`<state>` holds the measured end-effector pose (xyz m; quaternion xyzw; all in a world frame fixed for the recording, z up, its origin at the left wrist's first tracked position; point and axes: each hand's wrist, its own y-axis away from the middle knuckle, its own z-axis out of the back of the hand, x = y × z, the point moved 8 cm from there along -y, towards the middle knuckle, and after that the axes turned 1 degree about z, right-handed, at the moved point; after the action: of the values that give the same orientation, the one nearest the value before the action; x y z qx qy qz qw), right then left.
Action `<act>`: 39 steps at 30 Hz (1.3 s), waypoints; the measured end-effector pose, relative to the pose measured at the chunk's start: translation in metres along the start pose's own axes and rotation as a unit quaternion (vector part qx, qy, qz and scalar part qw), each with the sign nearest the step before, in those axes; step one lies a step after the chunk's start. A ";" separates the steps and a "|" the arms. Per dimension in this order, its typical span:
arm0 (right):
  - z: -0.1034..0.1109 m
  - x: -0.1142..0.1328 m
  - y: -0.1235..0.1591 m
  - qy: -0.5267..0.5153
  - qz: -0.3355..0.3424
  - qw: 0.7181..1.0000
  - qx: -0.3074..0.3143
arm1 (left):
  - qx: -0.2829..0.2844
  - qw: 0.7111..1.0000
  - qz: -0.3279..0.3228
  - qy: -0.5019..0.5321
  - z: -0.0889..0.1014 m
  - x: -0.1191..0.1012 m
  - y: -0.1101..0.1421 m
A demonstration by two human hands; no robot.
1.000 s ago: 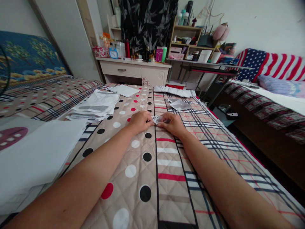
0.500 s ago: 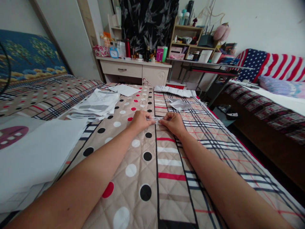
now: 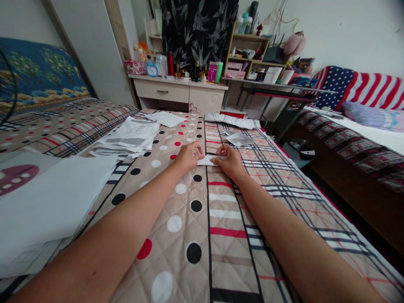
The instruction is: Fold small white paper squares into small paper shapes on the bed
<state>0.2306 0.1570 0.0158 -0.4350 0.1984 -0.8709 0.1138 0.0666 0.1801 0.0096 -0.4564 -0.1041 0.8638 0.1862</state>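
A small strip of folded white paper [image 3: 205, 160] lies low over the quilted bed cover [image 3: 221, 256], between my two hands. My left hand [image 3: 188, 155] pinches its left end, with thumb and index finger curled close together. On the other end, my right hand [image 3: 231, 160] has its thumb pressed on the paper and its fingers bent behind. Parts of the strip are hidden under the fingers. Just beyond my right hand rests a folded grey-white paper piece [image 3: 239, 139].
A pleated white paper strip [image 3: 232, 121] lies at the bed's far edge. To the left are a stack of printed sheets [image 3: 129, 136], a loose white sheet [image 3: 166, 118] and large white sheets [image 3: 53, 202]. Beyond stand a white dresser [image 3: 176, 93] and a shelf [image 3: 249, 37].
The paper between my hands now shows a flatter, more opaque white face. The fingers of my left hand have lifted and curled slightly. Both hands stay in nearly the same place.
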 end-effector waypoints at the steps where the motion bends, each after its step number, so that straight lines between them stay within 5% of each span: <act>1: 0.000 -0.001 0.000 -0.005 -0.001 1.000 0.002 | 0.008 1.000 0.000 -0.013 -0.001 0.001 -0.001; 6: -0.001 -0.004 -0.004 0.107 -0.007 0.993 0.042 | 0.028 0.986 -0.032 -0.160 -0.002 -0.002 -0.001; 13: 0.004 -0.009 -0.006 0.226 -0.058 0.971 0.059 | 0.027 0.954 0.020 -0.299 0.015 0.003 0.004; 18: 0.002 0.006 -0.002 0.296 -0.016 0.954 0.035 | -0.015 0.933 -0.090 -0.348 0.008 -0.027 0.009; 23: -0.013 0.031 0.009 0.364 0.031 0.929 0.057 | 0.049 0.947 -0.072 -0.308 -0.021 -0.033 0.015; 28: -0.015 0.052 0.017 0.386 0.116 0.915 0.017 | 0.057 0.967 -0.054 -0.241 -0.025 -0.023 0.012; 34: -0.018 0.012 0.015 0.283 -0.009 0.958 0.040 | 0.094 0.989 -0.015 -0.116 -0.023 -0.005 0.003; 39: -0.025 0.000 0.012 0.258 -0.027 0.964 0.059 | 0.100 0.993 0.006 -0.065 -0.024 0.003 0.000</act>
<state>0.2105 0.1520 -0.0031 -0.1931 0.1569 -0.9667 0.0604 0.0848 0.1813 -0.0062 -0.3785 -0.0258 0.8991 0.2185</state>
